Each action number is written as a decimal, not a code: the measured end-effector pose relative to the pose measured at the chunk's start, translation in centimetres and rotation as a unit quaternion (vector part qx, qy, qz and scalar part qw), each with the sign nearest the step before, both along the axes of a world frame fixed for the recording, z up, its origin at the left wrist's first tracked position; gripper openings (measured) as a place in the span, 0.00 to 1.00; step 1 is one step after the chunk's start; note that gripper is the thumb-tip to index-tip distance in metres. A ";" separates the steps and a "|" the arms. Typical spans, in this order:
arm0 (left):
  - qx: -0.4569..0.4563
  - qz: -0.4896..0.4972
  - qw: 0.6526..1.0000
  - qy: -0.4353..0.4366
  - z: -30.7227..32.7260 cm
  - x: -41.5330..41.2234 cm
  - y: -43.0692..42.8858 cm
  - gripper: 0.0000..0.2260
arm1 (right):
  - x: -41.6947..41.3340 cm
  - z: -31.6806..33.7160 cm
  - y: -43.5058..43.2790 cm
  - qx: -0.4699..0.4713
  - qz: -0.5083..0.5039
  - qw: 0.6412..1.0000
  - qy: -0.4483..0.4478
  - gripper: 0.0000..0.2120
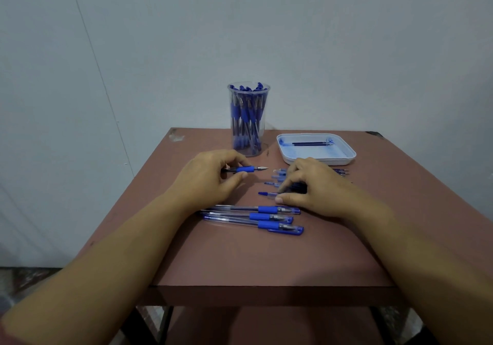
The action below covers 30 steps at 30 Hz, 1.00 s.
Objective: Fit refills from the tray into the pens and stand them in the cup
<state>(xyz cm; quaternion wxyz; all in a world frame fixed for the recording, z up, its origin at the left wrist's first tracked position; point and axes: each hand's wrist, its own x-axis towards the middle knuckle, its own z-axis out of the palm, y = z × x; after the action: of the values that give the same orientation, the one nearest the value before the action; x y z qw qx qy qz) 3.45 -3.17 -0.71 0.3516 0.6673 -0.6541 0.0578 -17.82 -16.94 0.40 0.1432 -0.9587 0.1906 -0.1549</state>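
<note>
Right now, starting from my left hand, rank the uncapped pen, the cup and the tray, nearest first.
1. Pen: held in the left hand, tip pointing right.
2. Cup: just behind that hand's fingers, at the back of the table.
3. Tray: farther off, at the back right.

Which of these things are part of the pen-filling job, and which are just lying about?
Job: pen in left hand; cap in right hand; loose caps; tray; refill; cup; three capped pens.
Just there: table; wall; dark sticks by tray, unclear.
</note>
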 end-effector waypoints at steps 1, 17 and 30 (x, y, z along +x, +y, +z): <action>0.004 -0.001 1.000 0.001 0.0 -0.1 0.0 0.07 | 0.1 0.0 0.1 -0.003 0.002 1.000 0.006 0.08; 0.011 -0.002 0.999 0.034 -0.2 -0.1 -0.1 0.06 | 0.2 0.5 0.6 0.050 -0.048 0.990 -0.124 0.05; -0.017 -0.011 0.999 0.039 -0.2 -0.1 -0.1 0.07 | 0.4 -0.1 0.0 0.061 -0.067 0.975 -0.203 0.05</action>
<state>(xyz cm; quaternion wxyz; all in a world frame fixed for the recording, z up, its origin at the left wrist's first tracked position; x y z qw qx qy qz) 3.39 -3.27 -0.95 0.3887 0.6558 -0.6459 0.0395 -17.38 -16.94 0.33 0.2261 -0.8817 0.2302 -0.3442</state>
